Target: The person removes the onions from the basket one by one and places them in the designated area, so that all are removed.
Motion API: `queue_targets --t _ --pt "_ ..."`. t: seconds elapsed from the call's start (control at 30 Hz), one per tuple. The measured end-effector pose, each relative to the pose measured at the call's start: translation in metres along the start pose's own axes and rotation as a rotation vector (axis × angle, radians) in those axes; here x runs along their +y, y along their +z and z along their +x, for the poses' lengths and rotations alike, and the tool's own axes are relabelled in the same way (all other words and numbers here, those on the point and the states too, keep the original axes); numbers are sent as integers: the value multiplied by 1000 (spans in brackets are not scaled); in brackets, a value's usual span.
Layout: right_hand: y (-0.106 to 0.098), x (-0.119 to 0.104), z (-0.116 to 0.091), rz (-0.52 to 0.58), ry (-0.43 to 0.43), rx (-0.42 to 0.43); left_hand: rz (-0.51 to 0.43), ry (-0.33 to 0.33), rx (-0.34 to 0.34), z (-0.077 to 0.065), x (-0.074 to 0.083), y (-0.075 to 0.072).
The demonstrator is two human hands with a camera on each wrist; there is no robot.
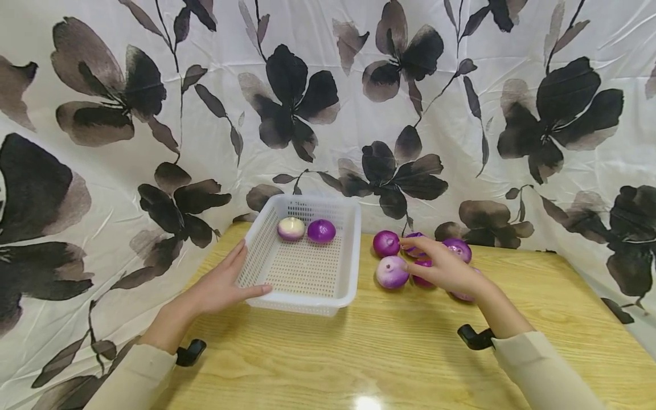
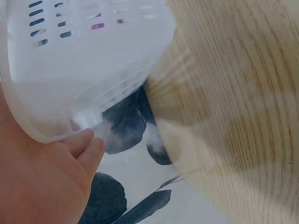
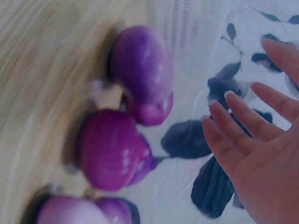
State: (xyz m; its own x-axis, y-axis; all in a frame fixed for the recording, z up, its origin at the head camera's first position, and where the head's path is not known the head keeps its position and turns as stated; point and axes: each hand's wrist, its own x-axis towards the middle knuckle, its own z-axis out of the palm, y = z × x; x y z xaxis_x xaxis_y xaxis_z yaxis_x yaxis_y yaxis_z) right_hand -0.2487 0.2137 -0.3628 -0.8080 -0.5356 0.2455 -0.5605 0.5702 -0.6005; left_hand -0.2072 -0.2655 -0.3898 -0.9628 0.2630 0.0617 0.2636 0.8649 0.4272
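My left hand [image 1: 217, 290] grips the near left corner of a white plastic basket [image 1: 354, 256], its thumb over the rim and its other fingers along the outer side. In the left wrist view, fingers [image 2: 91, 156] lie against the basket's outside [image 2: 60, 93]. A pale onion [image 1: 291, 229] and a purple onion [image 1: 322, 231] sit toward the basket's back. My right hand [image 1: 451, 267] hovers over several red onions on the right, partly hiding them. Nearest its fingertips are a dark purple onion [image 1: 386, 244] and a pale purple onion [image 1: 392, 273]. In the right wrist view its fingers are spread, holding nothing.
Basket and onions stand on a light wood-grain table [image 1: 400, 353]. A white cloth [image 1: 328, 114] with dark flowers hangs behind the table and down its left side. More purple onions [image 1: 458, 249] lie just beyond my right hand.
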Motion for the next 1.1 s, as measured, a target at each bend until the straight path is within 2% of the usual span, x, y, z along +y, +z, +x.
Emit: queue_targets --t 0.4,0.73,1.1 --pt "18 -13 40 21 -86 -3 15 21 7 3 1 2" --pt "24 -34 73 87 -66 -56 11 10 5 3 -3 2" --pt "24 -60 127 132 -40 -93 -4 16 8 3 -5 3"
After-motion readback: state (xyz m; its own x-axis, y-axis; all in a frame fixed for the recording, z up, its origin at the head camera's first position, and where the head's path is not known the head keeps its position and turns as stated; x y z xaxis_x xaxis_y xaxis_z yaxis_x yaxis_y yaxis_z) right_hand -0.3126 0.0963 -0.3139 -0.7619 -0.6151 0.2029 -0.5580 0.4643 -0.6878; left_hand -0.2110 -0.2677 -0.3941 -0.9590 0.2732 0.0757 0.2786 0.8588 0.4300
